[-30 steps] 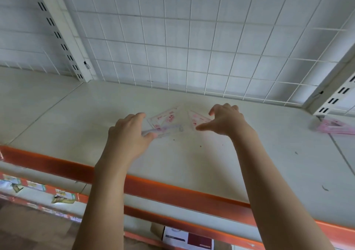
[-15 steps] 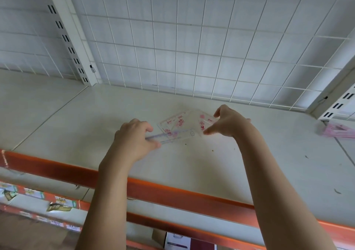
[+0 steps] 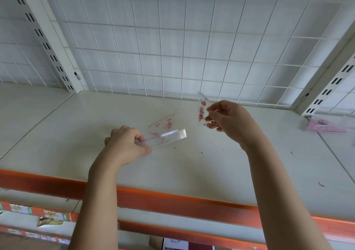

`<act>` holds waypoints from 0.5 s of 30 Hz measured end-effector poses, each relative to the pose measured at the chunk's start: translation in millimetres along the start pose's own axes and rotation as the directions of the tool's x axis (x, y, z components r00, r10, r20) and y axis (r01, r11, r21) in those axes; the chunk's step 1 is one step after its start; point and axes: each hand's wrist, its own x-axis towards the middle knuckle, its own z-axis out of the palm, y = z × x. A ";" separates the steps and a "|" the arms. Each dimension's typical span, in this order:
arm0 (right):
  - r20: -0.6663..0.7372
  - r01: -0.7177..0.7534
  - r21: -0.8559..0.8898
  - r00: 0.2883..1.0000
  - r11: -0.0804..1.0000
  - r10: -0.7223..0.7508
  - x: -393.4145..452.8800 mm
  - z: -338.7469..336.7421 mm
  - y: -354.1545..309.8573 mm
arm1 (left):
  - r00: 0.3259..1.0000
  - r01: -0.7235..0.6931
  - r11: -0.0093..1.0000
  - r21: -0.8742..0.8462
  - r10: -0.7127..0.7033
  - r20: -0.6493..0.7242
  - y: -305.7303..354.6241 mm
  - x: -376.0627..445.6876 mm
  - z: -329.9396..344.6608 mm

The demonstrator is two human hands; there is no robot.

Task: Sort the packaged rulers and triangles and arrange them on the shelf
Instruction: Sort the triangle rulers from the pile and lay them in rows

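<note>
Head view: sorting step, two clear packets being parted above the shelf. Left hand pinches the ruler packet low over the shelf, with a triangle packet just behind it. Right hand pinches a second triangle packet, raised and tilted, nearer the wire grid. Pink packets lie far right. Next, probably: lay each packet with its own kind, edges squared.

clear packaged ruler held low over shelf, red-printed packaged triangle raised upright
</note>
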 end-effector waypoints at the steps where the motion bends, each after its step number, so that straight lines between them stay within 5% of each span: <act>1: 0.000 0.005 0.013 1.000 1.000 -0.005 -1.8 -2.1 0.9 | 1.000 -0.018 1.000 -0.008 0.017 -0.013 2.3 -1.3 1.2; 9: -0.083 0.026 0.288 0.997 0.957 -0.003 -20.2 -40.1 14.8 | 0.963 -0.229 0.962 -0.147 0.202 -0.180 37.6 -15.3 -3.5; 15: -0.163 0.116 0.218 0.983 0.969 -0.081 -41.4 -98.2 42.5 | 0.942 -0.318 0.885 -0.341 0.255 -0.216 109.8 -36.3 26.4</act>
